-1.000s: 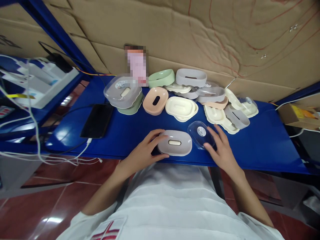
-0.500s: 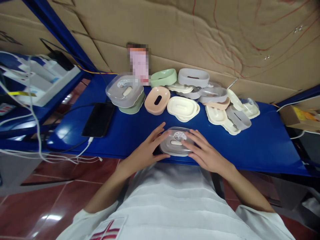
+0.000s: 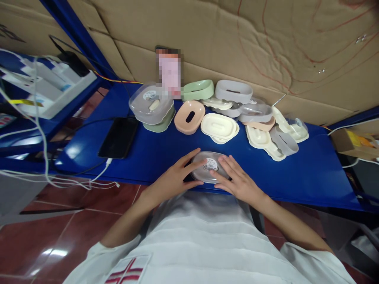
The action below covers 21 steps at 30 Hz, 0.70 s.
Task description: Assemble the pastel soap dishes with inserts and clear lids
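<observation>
A small oval soap box with a see-through lid and a round white sticker lies at the table's front edge, between my hands. My left hand holds its left side, thumb at the near edge and fingers spread over the lid. From the right, my right hand grips the box, fingertips on the lid near the sticker. Part of the lid is hidden under my fingers. Behind it are a peach soap dish with a dark slot and a stack of cream trays.
Lidded grey boxes sit on a green tray at the back left. Green and grey dishes stand by the cardboard wall. More parts lie right. A black phone with a white cable lies left.
My right hand has shifted slightly left over the lid. The pale handle seen on the box before no longer shows clearly, and the sticker appears nearer the middle. The view has shifted slightly.
</observation>
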### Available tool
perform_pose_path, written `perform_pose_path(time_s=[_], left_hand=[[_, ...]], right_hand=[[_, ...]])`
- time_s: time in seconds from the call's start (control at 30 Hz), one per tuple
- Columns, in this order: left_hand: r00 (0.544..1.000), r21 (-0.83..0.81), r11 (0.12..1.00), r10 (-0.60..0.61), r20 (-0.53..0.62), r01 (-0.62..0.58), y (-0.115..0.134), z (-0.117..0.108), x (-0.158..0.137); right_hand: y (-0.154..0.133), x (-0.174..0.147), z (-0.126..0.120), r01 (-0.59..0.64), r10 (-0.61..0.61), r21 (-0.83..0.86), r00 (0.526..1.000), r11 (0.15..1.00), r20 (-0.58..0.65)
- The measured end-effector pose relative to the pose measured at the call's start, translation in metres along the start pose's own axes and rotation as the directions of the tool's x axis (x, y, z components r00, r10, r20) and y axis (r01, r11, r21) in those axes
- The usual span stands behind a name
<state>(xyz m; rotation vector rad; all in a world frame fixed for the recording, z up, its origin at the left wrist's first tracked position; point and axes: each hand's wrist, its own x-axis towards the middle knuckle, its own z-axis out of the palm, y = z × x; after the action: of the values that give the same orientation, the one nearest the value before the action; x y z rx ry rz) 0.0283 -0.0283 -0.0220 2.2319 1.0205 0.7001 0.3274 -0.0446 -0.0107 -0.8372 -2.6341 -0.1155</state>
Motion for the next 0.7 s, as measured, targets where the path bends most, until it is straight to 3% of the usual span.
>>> perform_pose_path(time_s=[0.3, 0.5, 0.6, 0.7], left_hand=[[0.999, -0.025, 0.999, -0.029, 0.026, 0.030, -0.001, 0.002, 0.000], [0.998, -0.034, 0.998, -0.044, 0.033, 0.046, 0.002, 0.001, 0.001], [0.998, 0.012, 0.998, -0.068, -0.019, 0.068, 0.004, -0.007, -0.011], [0.979, 0.111, 0.984, -0.123, -0.162, 0.142, 0.001, -0.021, -0.039]], right_hand=[[-0.007, -0.005, 0.005, -0.011, 0.002, -0.105, 0.997, 0.994, -0.083], [-0.004, -0.008, 0.003, 0.000, -0.001, -0.008, 0.997, 1.000, -0.080], [0.015, -0.001, -0.006, 0.012, -0.005, 0.100, 0.998, 0.995, -0.066], [0.044, 0.014, -0.014, -0.120, 0.123, 0.052, 0.990, 0.991, -0.069]])
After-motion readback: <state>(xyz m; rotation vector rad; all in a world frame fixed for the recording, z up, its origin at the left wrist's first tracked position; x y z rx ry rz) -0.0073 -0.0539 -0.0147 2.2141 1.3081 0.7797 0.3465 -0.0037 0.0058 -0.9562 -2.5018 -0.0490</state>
